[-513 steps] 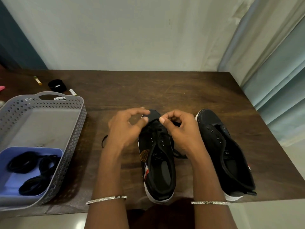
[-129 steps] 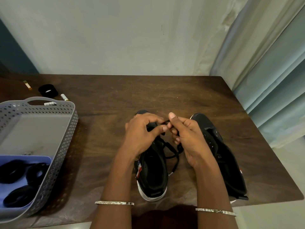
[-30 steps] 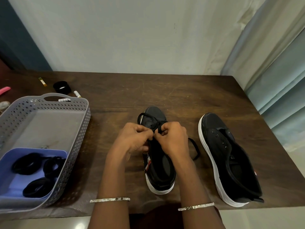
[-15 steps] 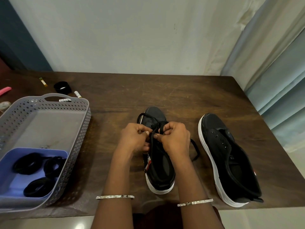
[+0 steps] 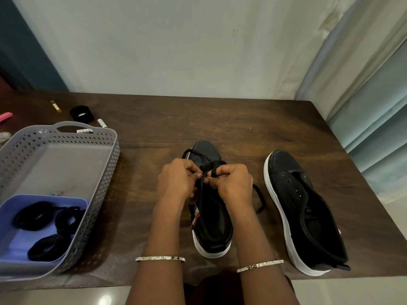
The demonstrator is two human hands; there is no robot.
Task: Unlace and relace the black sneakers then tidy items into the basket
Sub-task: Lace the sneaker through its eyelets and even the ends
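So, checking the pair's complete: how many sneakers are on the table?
2. The middle sneaker lies under the left hand and right hand, which pinch its lace; the right sneaker, unlaced, lies beside it.

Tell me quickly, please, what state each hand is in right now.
Left hand: fingers curled, pinching the black shoelace over the sneaker.
Right hand: fingers curled, pinching the same shoelace.

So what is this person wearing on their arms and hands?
No sleeves and no gloves show: the left hand and right hand are uncovered. Each forearm carries one thin silver bangle, the left bangle and the right bangle, both with small dark diamond-shaped marks.
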